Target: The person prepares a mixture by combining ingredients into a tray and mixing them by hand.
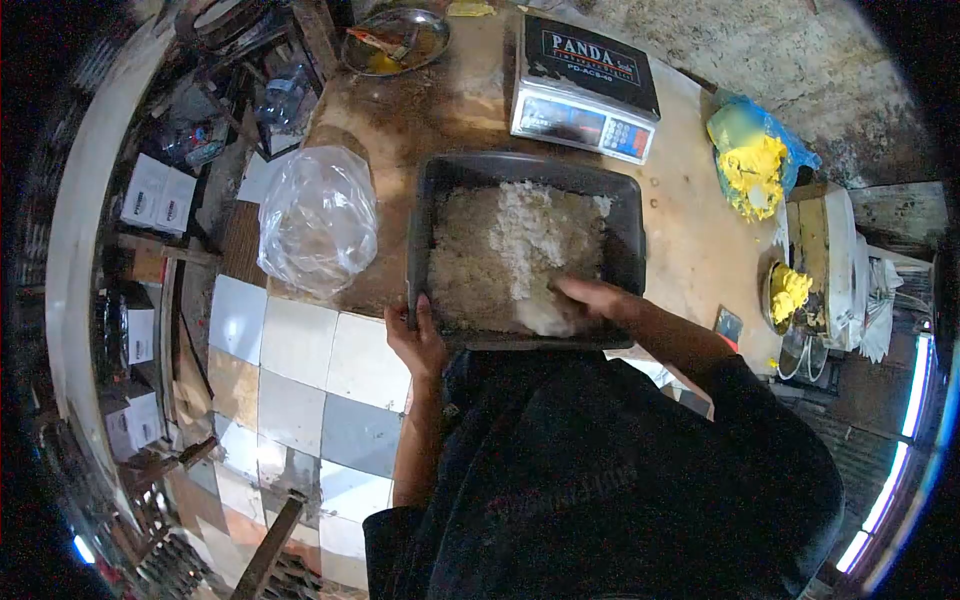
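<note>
A black rectangular tub (pixel 428 230) stands at the near edge of the wooden table, holding a brownish crumbly mix (pixel 465 235) with a band of white powder (pixel 522 235) across it. My left hand (pixel 416 345) grips the tub's near left corner, fingers over the rim. Over the tub's near right part, my right hand (pixel 598 297) reaches down into the mix, where its fingers are partly hidden and smeared by motion. White powder lies around those fingertips.
Behind the tub sits a digital scale (pixel 585 85). A clear plastic bag (pixel 318 222) lies to the left, a metal plate (pixel 397 42) with utensils at the back left. On the right are a blue bag with yellow paste (pixel 752 165), a bowl of yellow paste (pixel 790 292) and a phone (pixel 728 326).
</note>
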`<state>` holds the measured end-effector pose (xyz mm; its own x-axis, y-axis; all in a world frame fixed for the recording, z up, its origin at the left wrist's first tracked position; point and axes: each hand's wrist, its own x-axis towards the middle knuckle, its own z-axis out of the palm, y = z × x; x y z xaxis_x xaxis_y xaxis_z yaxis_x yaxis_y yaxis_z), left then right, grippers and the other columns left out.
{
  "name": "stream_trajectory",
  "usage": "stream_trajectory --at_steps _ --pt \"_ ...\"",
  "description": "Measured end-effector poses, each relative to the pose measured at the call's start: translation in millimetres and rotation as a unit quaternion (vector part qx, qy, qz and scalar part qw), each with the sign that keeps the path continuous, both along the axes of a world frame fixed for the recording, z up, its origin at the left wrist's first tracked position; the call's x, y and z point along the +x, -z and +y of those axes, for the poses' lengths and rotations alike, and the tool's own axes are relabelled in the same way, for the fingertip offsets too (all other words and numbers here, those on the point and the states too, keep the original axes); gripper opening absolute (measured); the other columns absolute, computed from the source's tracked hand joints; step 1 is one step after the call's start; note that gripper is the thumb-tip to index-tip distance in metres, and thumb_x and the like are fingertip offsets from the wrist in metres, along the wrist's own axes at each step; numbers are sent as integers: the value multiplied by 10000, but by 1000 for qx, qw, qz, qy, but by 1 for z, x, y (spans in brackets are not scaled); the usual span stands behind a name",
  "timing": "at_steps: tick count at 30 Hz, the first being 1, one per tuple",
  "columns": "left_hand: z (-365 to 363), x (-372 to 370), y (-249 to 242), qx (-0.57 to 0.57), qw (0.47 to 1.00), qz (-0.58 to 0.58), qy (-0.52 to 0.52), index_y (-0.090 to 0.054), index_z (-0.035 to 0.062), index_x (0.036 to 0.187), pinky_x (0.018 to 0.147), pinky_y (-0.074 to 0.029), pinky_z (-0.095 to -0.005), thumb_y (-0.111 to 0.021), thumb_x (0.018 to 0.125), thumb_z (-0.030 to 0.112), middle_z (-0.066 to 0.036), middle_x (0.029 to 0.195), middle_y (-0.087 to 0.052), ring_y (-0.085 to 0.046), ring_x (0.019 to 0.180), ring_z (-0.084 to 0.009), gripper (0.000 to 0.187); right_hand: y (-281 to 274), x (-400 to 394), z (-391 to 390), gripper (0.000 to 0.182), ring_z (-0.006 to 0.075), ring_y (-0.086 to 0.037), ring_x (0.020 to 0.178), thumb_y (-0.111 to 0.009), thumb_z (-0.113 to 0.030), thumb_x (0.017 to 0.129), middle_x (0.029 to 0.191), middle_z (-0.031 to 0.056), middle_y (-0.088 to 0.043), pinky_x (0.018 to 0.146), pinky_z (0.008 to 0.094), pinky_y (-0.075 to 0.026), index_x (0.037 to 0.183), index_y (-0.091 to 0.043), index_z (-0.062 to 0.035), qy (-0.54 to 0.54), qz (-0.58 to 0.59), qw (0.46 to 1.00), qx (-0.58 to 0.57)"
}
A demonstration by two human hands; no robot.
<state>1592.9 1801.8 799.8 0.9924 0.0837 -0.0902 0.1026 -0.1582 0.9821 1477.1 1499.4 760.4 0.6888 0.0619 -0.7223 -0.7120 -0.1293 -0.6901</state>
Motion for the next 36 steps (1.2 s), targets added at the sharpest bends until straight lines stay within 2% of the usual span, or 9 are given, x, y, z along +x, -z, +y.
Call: stream_trajectory --at_steps 9,12,15,19,25,26,29,32,36 --pt "0 0 14 -65 997 -34 -5 -471 -4 827 531 -407 -271 -611 885 184 -59 665 -497 -443 586 -124 242 -91 32 7 373 189 -562 1029 -482 -315 887 1115 94 -604 898 349 -416 1163 -577 -82 244 161 954 60" --pt "-1 1 14 1 999 -51 0 -469 2 823 523 -390 -253 -606 886 175 -37 652 -474 -427 579 -103 230 10 -2 -5 470 210 -551 966 -517 -352 874 1135 113 -567 876 381 -419 1241 -503 -59 -60 -330 942 -28" --pt "4 -1 6 33 999 5 29 -487 4 914 607 -408 -241 -592 897 119 -26 770 -532 -467 694 -93 156 -34 32 37 547 224 -536 918 -612 -341 837 1135 151 -545 844 414 -425 1263 -458 -33 230 54 961 143" --pt "3 -1 18 -62 998 -17 5 -493 3 911 580 -409 -242 -597 897 133 -30 752 -529 -461 668 -88 167 -38 58 70 523 294 -533 1015 -654 -289 810 1113 165 -548 879 428 -422 1191 -473 20 242 -53 968 -31" --pt "2 -2 11 1 1000 -6 0 -491 -15 848 586 -398 -267 -629 867 158 -61 699 -510 -459 664 -122 222 -6 39 66 559 350 -374 1230 -598 -319 861 1320 225 -377 1008 481 -311 1249 -426 45 -148 -376 835 -373" --pt "3 -3 12 -2 1000 19 8 -494 1 873 585 -398 -250 -620 879 155 -47 723 -515 -459 677 -102 199 16 29 49 606 376 -320 1266 -600 -319 856 1361 238 -313 1023 496 -293 1287 -380 47 -294 -456 708 -452" --pt "1 1 6 -12 1000 5 1 -496 -4 877 585 -405 -260 -615 882 152 -55 722 -520 -467 672 -110 196 81 19 -8 712 439 -183 1333 -593 -260 848 1434 269 -171 1082 495 -229 1384 -229 36 -112 -380 901 179" --pt "-3 4 3 -35 998 -48 -18 -494 -22 849 582 -409 -285 -623 872 158 -79 695 -517 -472 648 -138 222 -20 72 11 901 439 -146 1341 -701 -254 734 1448 277 -117 1105 486 -184 1408 -167 13 -414 -128 792 -430" --pt "0 2 -8 73 996 -42 -6 -499 -12 824 578 -397 -283 -639 857 176 -77 686 -515 -457 639 -129 237 8 97 46 1059 445 -217 1311 -757 -495 585 1380 284 -272 1093 493 -180 1357 -271 43 -242 -360 859 -271"
